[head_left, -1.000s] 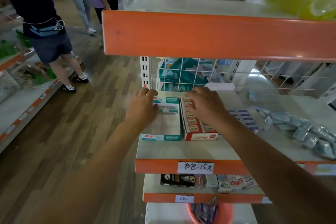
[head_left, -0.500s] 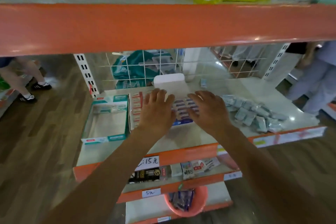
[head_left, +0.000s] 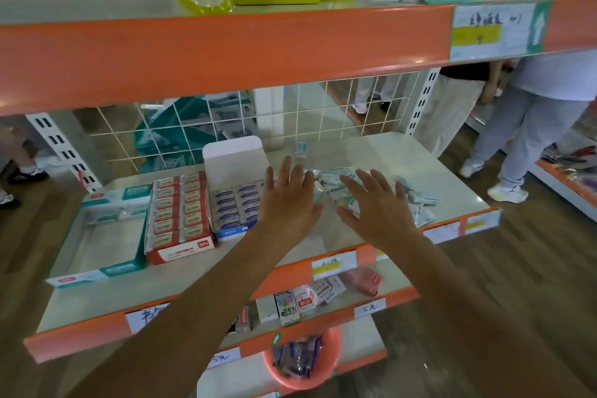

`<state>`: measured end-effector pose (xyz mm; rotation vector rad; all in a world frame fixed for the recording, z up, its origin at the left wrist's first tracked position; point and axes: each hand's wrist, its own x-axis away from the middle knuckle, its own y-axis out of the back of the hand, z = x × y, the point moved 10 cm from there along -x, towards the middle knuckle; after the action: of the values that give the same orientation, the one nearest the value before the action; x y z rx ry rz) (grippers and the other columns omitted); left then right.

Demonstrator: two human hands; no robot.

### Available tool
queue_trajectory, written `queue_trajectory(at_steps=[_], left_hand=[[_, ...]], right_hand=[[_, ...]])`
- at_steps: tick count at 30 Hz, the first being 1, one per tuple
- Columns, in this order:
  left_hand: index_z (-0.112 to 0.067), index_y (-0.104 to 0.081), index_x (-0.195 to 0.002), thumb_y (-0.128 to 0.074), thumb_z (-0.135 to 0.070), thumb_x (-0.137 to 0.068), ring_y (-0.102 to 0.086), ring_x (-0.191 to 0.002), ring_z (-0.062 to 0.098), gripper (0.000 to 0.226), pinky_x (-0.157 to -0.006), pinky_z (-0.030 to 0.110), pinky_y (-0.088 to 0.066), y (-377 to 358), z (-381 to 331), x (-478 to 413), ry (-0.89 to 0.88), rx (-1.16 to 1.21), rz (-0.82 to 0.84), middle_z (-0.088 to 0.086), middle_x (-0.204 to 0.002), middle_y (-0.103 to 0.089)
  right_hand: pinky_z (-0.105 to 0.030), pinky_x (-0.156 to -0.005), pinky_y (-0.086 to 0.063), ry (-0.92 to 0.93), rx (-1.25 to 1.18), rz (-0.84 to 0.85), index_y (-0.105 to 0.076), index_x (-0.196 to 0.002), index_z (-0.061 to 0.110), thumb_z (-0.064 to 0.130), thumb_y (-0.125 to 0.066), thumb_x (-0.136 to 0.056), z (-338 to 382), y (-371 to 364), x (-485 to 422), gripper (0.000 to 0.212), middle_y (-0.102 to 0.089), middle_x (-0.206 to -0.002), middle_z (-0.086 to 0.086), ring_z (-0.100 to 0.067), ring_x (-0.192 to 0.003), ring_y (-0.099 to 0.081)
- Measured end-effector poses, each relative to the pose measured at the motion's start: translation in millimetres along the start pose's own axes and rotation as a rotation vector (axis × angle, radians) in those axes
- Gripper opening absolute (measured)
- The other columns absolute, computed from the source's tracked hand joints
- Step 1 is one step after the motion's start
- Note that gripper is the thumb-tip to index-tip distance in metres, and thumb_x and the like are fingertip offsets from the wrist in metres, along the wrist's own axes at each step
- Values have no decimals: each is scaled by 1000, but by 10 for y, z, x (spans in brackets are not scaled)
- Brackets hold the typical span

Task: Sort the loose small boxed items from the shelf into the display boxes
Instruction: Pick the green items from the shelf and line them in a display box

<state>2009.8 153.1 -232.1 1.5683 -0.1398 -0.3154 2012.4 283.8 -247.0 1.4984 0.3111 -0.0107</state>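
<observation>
Both hands empty, fingers straight and spread. Left hand (head_left: 287, 203) and right hand (head_left: 378, 210) hover over the boxes (head_left: 416, 200), a jumbled heap on the shelf (head_left: 387, 152), long axes pointing all ways. Three display boxes (head_left: 179, 213) stand left of the heap, long axes front-to-back.

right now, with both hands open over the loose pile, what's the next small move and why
Probably reach down and grasp a few boxes from the loose pile. The left hand and right hand are open over it, empty, and the teal display box is mostly bare, while the red display box and blue display box look full.
</observation>
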Motion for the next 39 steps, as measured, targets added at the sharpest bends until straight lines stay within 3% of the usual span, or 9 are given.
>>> queue_trajectory(at_steps=[8,12,17,21,27,32,36,39], left_hand=[[-13,-49,-136,-44,-31,-97,-27,-133,32,43,-112,54,-17,-277,-152,-314,0,-244,116,10,-139,-43],[-13,-50,-133,-53,-22,-93,-36,-125,32,42,-106,48,-29,-362,-146,-374,50,-283,139,11,-132,-49],[-8,-50,-131,-56,-15,-88,-39,-122,32,45,-101,44,-33,-394,-165,-370,88,-217,122,14,-130,-50],[-11,-56,-126,-52,-14,-88,-37,-123,31,38,-103,45,-30,-377,-143,-336,77,-154,85,11,-129,-51],[-16,-61,-115,-49,-26,-91,-39,-121,30,28,-105,47,-29,-377,-112,-292,95,-64,108,9,-123,-55],[-17,-45,-135,-48,-39,-92,-36,-129,30,49,-112,55,-17,-417,-103,-383,177,-56,148,10,-134,-52],[-18,-43,-134,-56,-31,-89,-40,-125,29,48,-108,51,-26,-408,-89,-426,216,-11,146,10,-129,-55],[-18,-47,-126,-53,-25,-89,-47,-115,27,38,-100,42,-34,-215,-66,-401,215,5,11,9,-119,-59]], right_hand=[[-54,-115,-13,20,17,100,-22,-149,35,59,-39,-94,-111,-152,-113,63,-21,-158,1,-22,-147,-10],[-52,-114,-14,48,11,97,-30,-148,30,56,-42,-94,-147,-202,-151,61,-29,-154,1,-22,-146,-15],[-47,-110,-26,85,-14,98,-52,-133,23,47,-50,-92,-132,-250,-288,47,-54,-133,-1,-23,-133,-36],[-41,-102,-34,121,-2,108,-63,-121,22,42,-50,-92,-81,-260,-358,38,-55,-123,-2,-24,-121,-43],[-39,-98,-38,177,-47,132,-64,-108,20,36,-56,-86,3,-297,-388,28,-56,-120,1,-23,-117,-44],[-36,-97,-39,205,-18,177,-59,-120,21,29,-55,-88,93,-307,-437,33,-57,-122,0,-25,-118,-44],[-38,-93,-42,242,12,222,-62,-119,21,29,-57,-89,113,-337,-503,32,-53,-120,-2,-24,-116,-41],[-36,-90,-39,280,-51,123,-63,-110,17,30,-60,-85,109,-218,-545,28,-58,-113,-2,-24,-113,-44]])
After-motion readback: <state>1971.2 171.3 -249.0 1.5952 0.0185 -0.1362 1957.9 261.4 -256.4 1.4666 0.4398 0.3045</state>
